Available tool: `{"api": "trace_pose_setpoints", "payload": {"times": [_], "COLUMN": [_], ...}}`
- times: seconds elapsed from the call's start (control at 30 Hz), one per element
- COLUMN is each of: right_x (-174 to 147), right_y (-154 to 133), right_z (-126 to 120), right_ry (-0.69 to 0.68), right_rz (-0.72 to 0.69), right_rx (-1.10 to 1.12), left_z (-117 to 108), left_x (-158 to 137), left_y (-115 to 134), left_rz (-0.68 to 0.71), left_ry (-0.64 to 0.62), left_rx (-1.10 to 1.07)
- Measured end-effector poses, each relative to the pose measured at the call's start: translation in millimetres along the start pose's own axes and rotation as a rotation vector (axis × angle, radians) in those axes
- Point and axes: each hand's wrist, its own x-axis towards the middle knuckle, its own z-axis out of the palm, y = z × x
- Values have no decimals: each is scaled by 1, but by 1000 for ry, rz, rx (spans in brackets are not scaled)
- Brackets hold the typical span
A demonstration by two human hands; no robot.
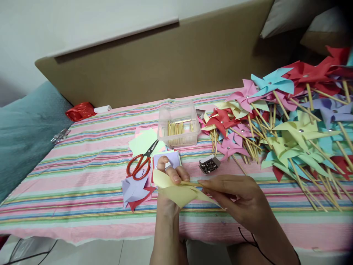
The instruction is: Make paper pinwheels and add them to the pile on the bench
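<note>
A pale yellow paper pinwheel (pixel 180 195) is between my two hands, above the front part of the striped cloth. My left hand (pixel 173 175) grips it, with fingertips over the near end of a thin wooden stick (pixel 190 183). From the right, my right hand (pixel 234 195) pinches that stick between thumb and fingers. The pinwheel's centre is hidden under my left fingers. Just beyond my hands stands a small open box of metal pins (pixel 209 165). Red-handled scissors (pixel 140 163) lie left of my left hand on paper sheets.
A clear plastic box (pixel 179 123) holds many short sticks. Finished pinwheels (pixel 300 130) in several colours are heaped at the right. Folded purple and red paper (pixel 135 189) lies left of my hands. A red plastic bag (pixel 80 111) sits at the far left, near a teal cushion (pixel 30 129).
</note>
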Motion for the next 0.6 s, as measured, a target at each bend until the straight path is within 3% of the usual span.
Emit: {"api": "trace_pose_setpoints", "payload": {"times": [0.37, 0.6], "right_x": [1, 3], "right_y": [1, 0], "right_z": [-2, -2], "right_ry": [34, 125], "right_rz": [-31, -46], "right_rx": [-14, -125], "left_z": [1, -5], "left_x": [1, 3], "left_y": [-1, -3], "left_rz": [41, 8], "left_ry": [75, -17], "left_rx": [129, 113]}}
